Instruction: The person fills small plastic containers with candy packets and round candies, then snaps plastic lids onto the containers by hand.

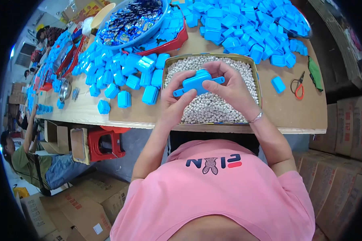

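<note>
Blue case: one blue case (197, 83) is sitting between both hands, above the beads, with a strap-like tab sticking out at each end.
Left hand: the left hand (176, 94) is grasping one end of it, thumb lying on the near side.
Right hand: the right hand (228, 82) is grasping the other end, its thumb pressing on the face.
Step in hand: the hands seem to be fitting or squeezing the case's parts together; the next move is probably calling for steady fingers and an even push of both thumbs.
Beads: countless white beads (213, 112) are filling one tray (258, 86) directly under the hands.
Right of the hands: one loose case (278, 84), one pair of scissors (301, 81) and one green item (315, 73) are lying on the counter (285, 114).
Left of the hands: one heap of cases (132, 82) is spreading, too many to count.
Beyond the hands: a second uncountable heap (213, 35) is lying ahead and rightward; one basin (167, 12) is holding numerous packets (126, 26) ahead and leftward, above one red tray (181, 40).
</note>
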Tool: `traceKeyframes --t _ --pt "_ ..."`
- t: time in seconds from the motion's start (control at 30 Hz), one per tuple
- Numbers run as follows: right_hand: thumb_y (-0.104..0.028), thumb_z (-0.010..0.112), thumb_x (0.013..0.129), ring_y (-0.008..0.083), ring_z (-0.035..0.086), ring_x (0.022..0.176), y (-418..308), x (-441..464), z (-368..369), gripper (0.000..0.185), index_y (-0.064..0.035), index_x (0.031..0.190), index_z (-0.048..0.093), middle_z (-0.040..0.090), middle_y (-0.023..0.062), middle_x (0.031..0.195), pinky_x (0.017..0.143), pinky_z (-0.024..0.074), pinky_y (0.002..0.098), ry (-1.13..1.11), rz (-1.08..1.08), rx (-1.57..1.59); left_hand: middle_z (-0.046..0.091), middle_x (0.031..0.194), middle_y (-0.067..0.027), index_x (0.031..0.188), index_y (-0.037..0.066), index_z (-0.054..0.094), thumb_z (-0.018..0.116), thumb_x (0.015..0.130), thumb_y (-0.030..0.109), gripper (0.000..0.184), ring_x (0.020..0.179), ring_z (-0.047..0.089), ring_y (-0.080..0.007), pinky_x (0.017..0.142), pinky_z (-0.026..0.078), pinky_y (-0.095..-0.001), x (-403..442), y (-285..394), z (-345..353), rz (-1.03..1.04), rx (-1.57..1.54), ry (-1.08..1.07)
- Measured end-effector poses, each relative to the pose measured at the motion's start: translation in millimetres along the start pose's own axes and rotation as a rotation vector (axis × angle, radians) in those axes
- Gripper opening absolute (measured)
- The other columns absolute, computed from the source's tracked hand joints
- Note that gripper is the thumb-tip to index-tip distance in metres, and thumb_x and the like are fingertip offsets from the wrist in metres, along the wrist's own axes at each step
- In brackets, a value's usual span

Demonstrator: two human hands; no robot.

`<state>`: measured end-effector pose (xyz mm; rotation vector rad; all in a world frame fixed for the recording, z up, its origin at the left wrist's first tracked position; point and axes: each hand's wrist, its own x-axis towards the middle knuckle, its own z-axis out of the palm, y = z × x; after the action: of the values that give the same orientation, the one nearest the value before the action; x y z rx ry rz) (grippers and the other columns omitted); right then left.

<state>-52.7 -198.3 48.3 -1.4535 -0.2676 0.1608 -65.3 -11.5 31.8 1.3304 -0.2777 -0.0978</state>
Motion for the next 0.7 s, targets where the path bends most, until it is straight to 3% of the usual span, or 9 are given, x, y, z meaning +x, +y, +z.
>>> traceKeyframes --t 0.13,0.27,0.47,0.6,0.7 --pt "-0.005 0.071 0.079 0.015 0.058 0.092 1.5 1.8 -0.8 0.057 -0.0037 0.131 0.049 0.06 0.009 0.109 0.082 0.0503 0.0266 -0.018 -0.082 -0.06 0.06 0.112 -0.008 0.127 0.004 0.056 0.066 0.082 0.003 0.046 0.099 0.055 -0.0173 0.083 0.048 -0.0269 6.9 -1.4 2.0 -0.022 -0.22 0.065" --pt "-0.002 0.073 0.072 0.0171 0.059 0.091 3.3 -4.4 9.1 0.063 -0.0043 0.13 0.048 0.06 0.0095 0.11 0.085 0.0496 0.0294 0.181 -0.403 -0.505 0.061 0.109 -0.0095 0.122 0.003 0.058 0.07 0.076 0.006 0.047 0.094 0.057 -0.0197 0.082 0.048 -0.0283 18.9 12.7 8.6 0.354 0.603 0.097" --pt "0.0 0.074 0.067 0.0183 0.058 0.091 -5.5 1.3 14.8 0.063 -0.0047 0.124 0.05 0.058 0.0094 0.109 0.086 0.0489 0.0312 0.249 -0.37 -0.403 0.061 0.111 -0.0122 0.116 0.003 0.06 0.074 0.071 0.009 0.047 0.092 0.059 -0.0222 0.081 0.048 -0.0305 41.0 28.1 21.3 0.246 0.544 -0.076" --pt "0.002 0.073 0.067 0.0178 0.058 0.092 -0.8 -0.8 18.3 0.057 -0.0047 0.119 0.051 0.058 0.0084 0.105 0.085 0.0489 0.0311 0.308 -0.46 -0.507 0.062 0.112 -0.0135 0.112 0.003 0.061 0.075 0.069 0.009 0.046 0.091 0.06 -0.0233 0.08 0.048 -0.0315 40.9 19.1 28.7 0.263 0.735 0.039" --pt "0.002 0.073 0.067 0.0179 0.058 0.091 10.7 -2.5 22.0 0.055 -0.0048 0.118 0.051 0.058 0.0082 0.104 0.084 0.0486 0.031 0.304 -0.394 -0.404 0.063 0.11 -0.0129 0.113 0.003 0.061 0.074 0.07 0.007 0.045 0.091 0.06 -0.0228 0.079 0.049 -0.0316 39.8 16.0 23.7 0.245 0.709 0.015"
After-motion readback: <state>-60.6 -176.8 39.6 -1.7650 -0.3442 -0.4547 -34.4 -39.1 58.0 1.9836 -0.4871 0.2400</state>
